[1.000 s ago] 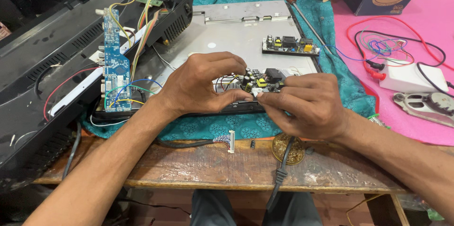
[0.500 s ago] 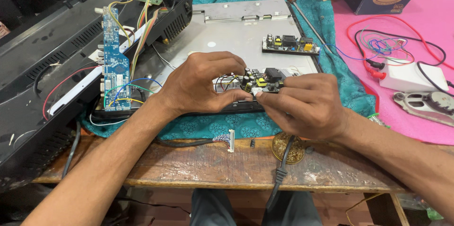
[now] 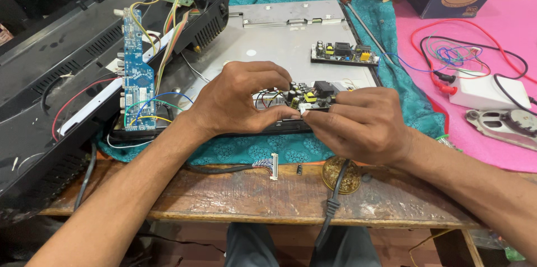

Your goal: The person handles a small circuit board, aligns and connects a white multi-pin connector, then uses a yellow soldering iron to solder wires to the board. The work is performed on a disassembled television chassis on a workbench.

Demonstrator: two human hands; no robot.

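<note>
- white connector is now sitting pinched in my right hand fingertips, at the circuit board's front edge; a second ago it was hidden.
- my left hand is staying curled, bracing that board's left side.

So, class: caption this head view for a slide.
Both hands, left and right, grip a small circuit board over a metal panel.

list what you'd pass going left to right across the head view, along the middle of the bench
black back cover → blue circuit board → left hand → small circuit board being worked on → right hand → white box with wires → metal part
</note>
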